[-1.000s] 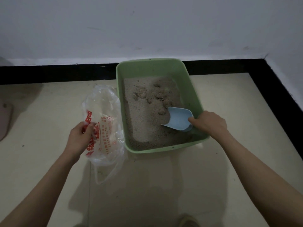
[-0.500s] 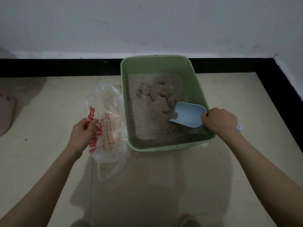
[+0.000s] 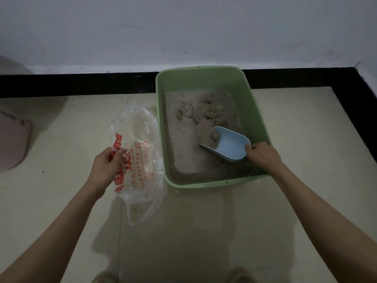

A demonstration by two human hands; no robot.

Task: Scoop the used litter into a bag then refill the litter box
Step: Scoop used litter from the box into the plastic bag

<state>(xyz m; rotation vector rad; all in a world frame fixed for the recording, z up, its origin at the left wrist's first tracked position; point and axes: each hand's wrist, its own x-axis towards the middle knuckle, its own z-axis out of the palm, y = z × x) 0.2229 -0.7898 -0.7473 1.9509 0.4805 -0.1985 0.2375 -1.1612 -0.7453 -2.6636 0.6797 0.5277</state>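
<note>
We're barely started: our right hand [image 3: 263,155] grips the blue scoop [image 3: 230,145] under a first clump in the green litter box [image 3: 204,77], frame centre; our left hand [image 3: 106,167] pinches the seemingly empty bag [image 3: 140,152]. Refilling remains.

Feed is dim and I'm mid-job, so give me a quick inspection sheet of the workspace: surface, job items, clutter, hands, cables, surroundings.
Surface: pale tiled floor, a few dark specks near the bag.
Job's things: green litter box holding litter, with clumps toward the far end; blue scoop dug in, a clump at its mouth; clear plastic bag with red print, beside the box.
Clutter: pinkish object at left edge, unidentifiable.
Hands: left hand grips the bag; right hand holds the scoop.
Cables: nothing seen.
Surroundings: white wall, black floor border.
</note>
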